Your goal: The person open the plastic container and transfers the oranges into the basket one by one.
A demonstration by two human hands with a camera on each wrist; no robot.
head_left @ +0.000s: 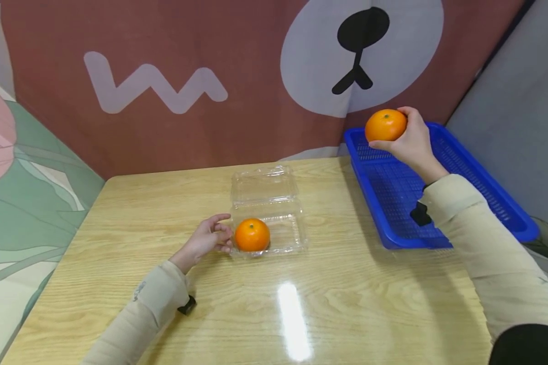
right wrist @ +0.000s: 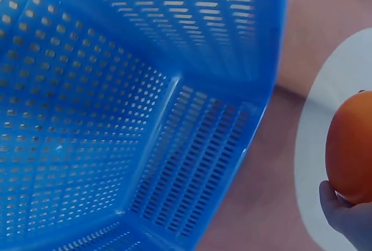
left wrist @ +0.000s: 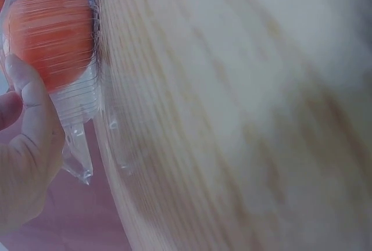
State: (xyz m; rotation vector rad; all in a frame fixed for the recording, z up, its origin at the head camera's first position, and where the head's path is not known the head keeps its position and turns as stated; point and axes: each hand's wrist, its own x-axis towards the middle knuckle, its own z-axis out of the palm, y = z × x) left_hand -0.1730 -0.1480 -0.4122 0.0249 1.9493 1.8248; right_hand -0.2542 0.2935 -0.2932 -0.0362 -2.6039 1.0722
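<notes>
Counter (head_left: 347, 304): back edge seen across mid-frame; wide strip left between clear container (head_left: 285, 234) at centre and blue basket (head_left: 370, 203) at right.
Lid (head_left: 264, 187): folded back, upper side of container.
First orange (head_left: 252, 234): seated in container's left half.
Second orange (head_left: 385, 125): held at upper right, by basket's upper-left corner.
Right hand (head_left: 413, 144): second orange gripped between thumb and fingers.
Left hand (head_left: 207, 237): fingers loosely parted at container's left edge; contact cannot be told.
</notes>
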